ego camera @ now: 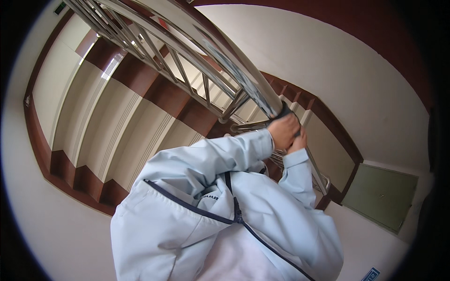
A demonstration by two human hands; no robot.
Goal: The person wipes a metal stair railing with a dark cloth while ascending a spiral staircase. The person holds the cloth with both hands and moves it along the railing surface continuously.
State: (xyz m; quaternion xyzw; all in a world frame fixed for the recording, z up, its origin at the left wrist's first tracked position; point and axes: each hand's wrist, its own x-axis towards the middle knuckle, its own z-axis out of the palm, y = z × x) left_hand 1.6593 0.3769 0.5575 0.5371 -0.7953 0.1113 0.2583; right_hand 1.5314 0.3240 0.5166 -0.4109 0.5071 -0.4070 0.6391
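My left hand (283,131) is closed over a black band or cloth (285,110), which wraps around the thick polished metal handrail (242,66) near its lower end in the picture. My right hand (299,141) is just below and to the right, touching or very close to the left hand and the black material. Its fingers are partly hidden, so its grip cannot be made out. Both arms wear light blue jacket sleeves, and the jacket is partly unzipped over a pale shirt.
Cream stair treads (123,119) with red-brown edging lie at left, beside metal balusters (179,70). Another flight (253,105) shows beyond the rail. A green wall panel (381,196) is at lower right, near a blue sign (370,274) with writing. A pale wall (351,70) curves along the right.
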